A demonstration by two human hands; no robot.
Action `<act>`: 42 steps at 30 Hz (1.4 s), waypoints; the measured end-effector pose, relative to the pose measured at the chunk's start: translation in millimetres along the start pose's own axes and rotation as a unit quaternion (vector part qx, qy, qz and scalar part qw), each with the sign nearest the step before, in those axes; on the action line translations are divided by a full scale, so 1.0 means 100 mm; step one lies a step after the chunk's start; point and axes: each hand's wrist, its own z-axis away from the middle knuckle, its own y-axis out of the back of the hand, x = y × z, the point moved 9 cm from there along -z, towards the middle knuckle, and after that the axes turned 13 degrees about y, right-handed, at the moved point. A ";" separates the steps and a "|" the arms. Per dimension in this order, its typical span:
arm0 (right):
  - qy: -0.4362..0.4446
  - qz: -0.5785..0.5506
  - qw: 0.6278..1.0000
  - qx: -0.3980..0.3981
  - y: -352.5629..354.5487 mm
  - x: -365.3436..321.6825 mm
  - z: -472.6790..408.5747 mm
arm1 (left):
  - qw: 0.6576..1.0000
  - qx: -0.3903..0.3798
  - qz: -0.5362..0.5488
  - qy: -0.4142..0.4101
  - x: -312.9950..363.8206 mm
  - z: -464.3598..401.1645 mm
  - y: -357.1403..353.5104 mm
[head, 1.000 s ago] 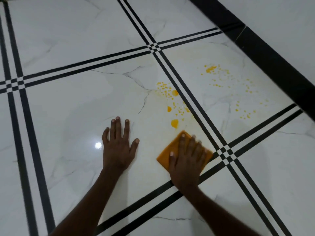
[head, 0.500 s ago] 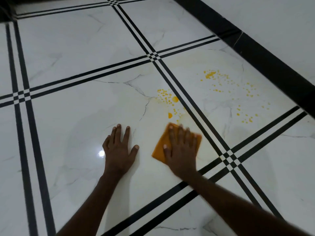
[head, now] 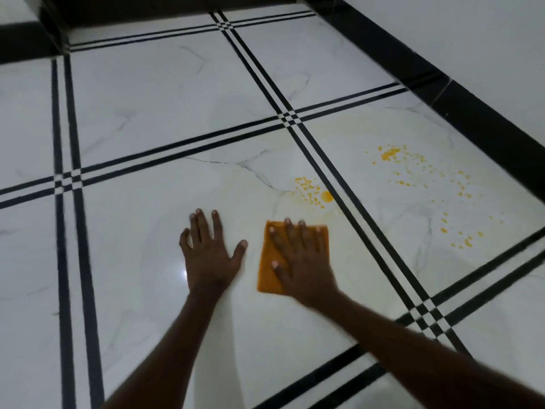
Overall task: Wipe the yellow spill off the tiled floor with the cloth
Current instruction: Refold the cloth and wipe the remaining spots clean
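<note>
**Cloth flat under my right hand, just short of the yellow drops**

The cloth (head: 267,261) is orange, folded to a rough rectangle, and lies flat on the white marble tile (head: 153,290). Its long axis runs away from me, the far edge toward the spill. My right hand (head: 300,261) presses it down with the palm, fingers spread flat and reaching the far edge; the left and near parts of the cloth show beside my thumb. My left hand (head: 208,255) rests just beside it, wide and flat on the bare tile, holding nothing.

Just beyond the cloth sits the nearer patch of the yellow spill (head: 314,191), small drops with one larger round blob, not touching the cloth. A double black stripe (head: 348,208) runs diagonally past on the right, and across it a wider scatter of drops (head: 413,172) covers the next tile. Pale smeared film shows around both patches. Farther right, a black skirting (head: 477,122) bounds the floor. To the left and ahead the tiles lie open.
</note>
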 end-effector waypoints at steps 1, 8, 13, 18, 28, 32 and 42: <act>0.031 0.016 0.999 -0.006 -0.01 0.23 -0.21 | 1.000 0.005 0.004 0.000 -0.01 0.01 0.02; -0.394 0.036 0.915 0.078 0.20 1.13 0.56 | 1.000 0.014 0.014 0.018 -0.01 -0.04 0.02; -0.200 -0.015 0.980 0.011 0.03 0.05 0.29 | 1.000 0.005 0.018 0.012 -0.03 -0.04 0.02; 0.079 0.020 0.995 -0.051 -0.10 0.73 -1.13 | 1.000 0.014 0.018 0.015 -0.04 -0.06 0.00; -0.362 0.009 0.929 0.075 0.09 0.59 0.05 | 1.000 0.012 0.024 0.017 -0.05 -0.05 0.02; -0.075 -0.004 0.997 -0.030 -0.03 0.37 -0.59 | 1.000 0.004 0.017 0.016 -0.04 -0.05 0.04; -0.333 0.048 0.940 0.046 0.11 1.06 0.06 | 1.000 0.004 0.009 0.019 -0.03 -0.06 0.02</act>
